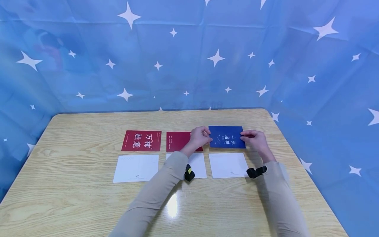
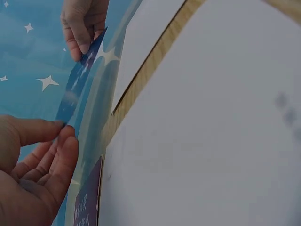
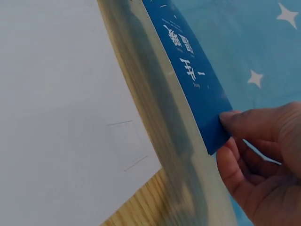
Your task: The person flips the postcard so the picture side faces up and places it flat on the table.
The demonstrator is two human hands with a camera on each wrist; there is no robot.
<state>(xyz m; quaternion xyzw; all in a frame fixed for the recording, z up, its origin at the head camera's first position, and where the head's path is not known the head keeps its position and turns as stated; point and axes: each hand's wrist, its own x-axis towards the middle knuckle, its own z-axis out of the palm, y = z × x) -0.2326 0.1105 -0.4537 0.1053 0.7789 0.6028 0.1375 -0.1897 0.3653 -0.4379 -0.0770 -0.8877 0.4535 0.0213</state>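
Observation:
A blue postcard [image 1: 226, 137] with white lettering is held just over the table's far right part. My left hand [image 1: 199, 138] pinches its left edge between thumb and fingers. At the opposite edge, my right hand [image 1: 257, 141] pinches it with the thumb on the printed face, as the right wrist view shows. Below the postcard a shadow falls on the wood. A dark red postcard [image 1: 177, 141] lies partly hidden under my left hand and wrist. Nearer to me, a white card [image 1: 228, 165] lies face down in front of the blue one.
A bright red postcard [image 1: 141, 141] lies at the left of the far row. Before it is a white card [image 1: 136, 168], and another white card [image 1: 197, 165] is partly covered by my left sleeve. The wooden table [image 1: 74, 184] ends at a blue star-patterned curtain [image 1: 189, 59].

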